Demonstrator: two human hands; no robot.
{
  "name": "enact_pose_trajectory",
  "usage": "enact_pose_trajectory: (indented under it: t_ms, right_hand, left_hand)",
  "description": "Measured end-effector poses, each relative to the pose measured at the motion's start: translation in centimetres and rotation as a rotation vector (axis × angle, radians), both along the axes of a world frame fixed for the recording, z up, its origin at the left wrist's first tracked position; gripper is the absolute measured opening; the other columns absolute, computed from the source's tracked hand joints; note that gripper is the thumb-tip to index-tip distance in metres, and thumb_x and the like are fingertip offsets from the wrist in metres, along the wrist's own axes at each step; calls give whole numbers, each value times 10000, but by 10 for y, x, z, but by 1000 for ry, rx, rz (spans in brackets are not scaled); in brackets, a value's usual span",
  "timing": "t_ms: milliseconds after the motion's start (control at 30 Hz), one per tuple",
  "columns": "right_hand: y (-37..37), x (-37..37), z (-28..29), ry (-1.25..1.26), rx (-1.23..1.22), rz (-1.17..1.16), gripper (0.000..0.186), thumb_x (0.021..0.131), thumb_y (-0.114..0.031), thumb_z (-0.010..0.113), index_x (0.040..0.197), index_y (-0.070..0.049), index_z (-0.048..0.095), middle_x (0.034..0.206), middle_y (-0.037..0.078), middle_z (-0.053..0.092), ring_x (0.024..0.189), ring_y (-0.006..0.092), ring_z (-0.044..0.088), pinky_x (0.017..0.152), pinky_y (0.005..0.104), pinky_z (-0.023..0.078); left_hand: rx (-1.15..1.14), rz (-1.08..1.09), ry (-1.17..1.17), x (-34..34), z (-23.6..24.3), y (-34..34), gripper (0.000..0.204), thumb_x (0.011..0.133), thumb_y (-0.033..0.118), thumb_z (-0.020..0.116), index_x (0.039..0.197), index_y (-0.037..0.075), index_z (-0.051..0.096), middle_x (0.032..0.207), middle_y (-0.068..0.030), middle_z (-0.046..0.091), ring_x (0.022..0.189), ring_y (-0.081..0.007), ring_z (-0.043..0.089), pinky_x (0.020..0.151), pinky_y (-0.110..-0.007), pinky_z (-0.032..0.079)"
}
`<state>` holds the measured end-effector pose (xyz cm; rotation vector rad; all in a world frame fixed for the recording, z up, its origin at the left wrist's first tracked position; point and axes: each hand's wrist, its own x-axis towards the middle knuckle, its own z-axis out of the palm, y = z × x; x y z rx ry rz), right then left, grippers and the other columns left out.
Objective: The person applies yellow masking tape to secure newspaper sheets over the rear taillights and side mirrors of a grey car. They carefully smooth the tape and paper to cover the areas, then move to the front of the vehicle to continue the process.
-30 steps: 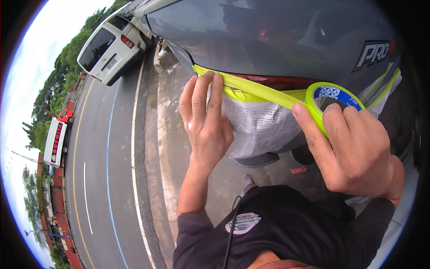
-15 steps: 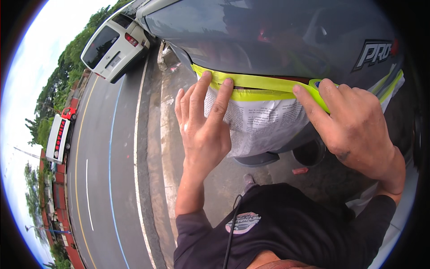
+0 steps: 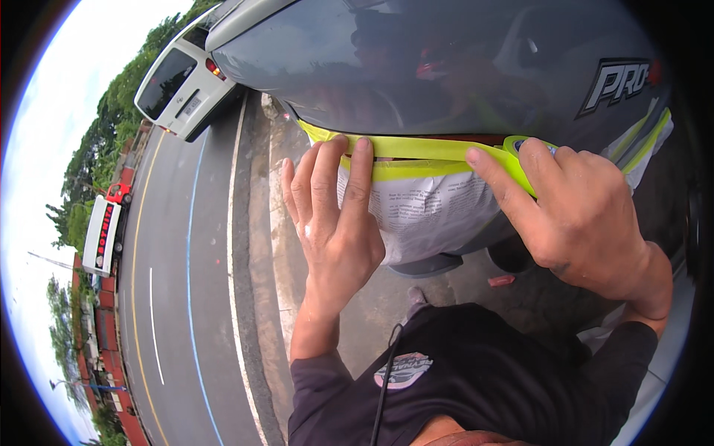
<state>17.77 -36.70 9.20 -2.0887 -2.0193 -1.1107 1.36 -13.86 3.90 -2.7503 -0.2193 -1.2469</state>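
A strip of yellow-green masking tape point(image 3: 424, 147) runs along the lower edge of a glossy grey vehicle panel point(image 3: 446, 74). My left hand point(image 3: 331, 223) presses its fingertips onto the strip's left part, fingers stretched out and holding nothing. My right hand point(image 3: 584, 215) grips the tape roll point(image 3: 522, 175), its index fingertip on the strip beside the roll. Between the hands the strip is drawn taut. Below it, a printed newspaper sheet point(image 3: 431, 204) hangs with another tape band along its top; a narrow dark-red gap shows between the two bands.
More taped paper point(image 3: 645, 149) covers the vehicle at the right. A white van point(image 3: 182, 85) and a white truck with a red cab point(image 3: 104, 230) are on the road point(image 3: 175, 297) at left. A small red object point(image 3: 501, 281) lies on the pavement below the paper.
The view has shifted slightly. My left fingertips are closer together on the tape, while my right hand keeps its grip on the roll. The van's tail light now glows brighter.
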Motion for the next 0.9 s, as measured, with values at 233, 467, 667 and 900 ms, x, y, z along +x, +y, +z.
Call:
enact_pose_trajectory:
  t_ms: [233,467,667,900]
  right_hand:
    - [-25,3,-8,-134,65,135,543,769,-121,702,1292,16,756,833,124,551,612,187,490,491,298,401]
    - [-20,15,-11,25,41,-19,554,766,-60,693,1314,9,735,880,125,593,634,195,552,510,305,440]
    - [-13,16,-18,4,14,-105,547,786,-83,682,1326,-21,737,916,100,607,618,176,547,507,308,446]
    - [-14,22,-24,53,23,-106,578,767,-90,684,1341,-44,739,901,90,588,596,169,530,498,304,441]
  left_hand:
    - [-35,13,-7,-2,-6,4,813,679,-150,564,1448,93,663,1453,-163,541,1411,-381,497,1214,-661,309]
    - [-27,85,43,-2,-2,-3,822,698,-82,496,1492,82,629,1498,-169,539,1449,-412,461,1251,-587,281]
    - [55,247,137,-6,0,-36,802,805,-50,507,1565,199,571,1581,-129,468,1567,-389,318,1272,-716,71]
    - [60,181,182,6,2,-46,614,946,166,601,1552,75,559,1516,-188,467,1486,-397,392,1258,-685,163]
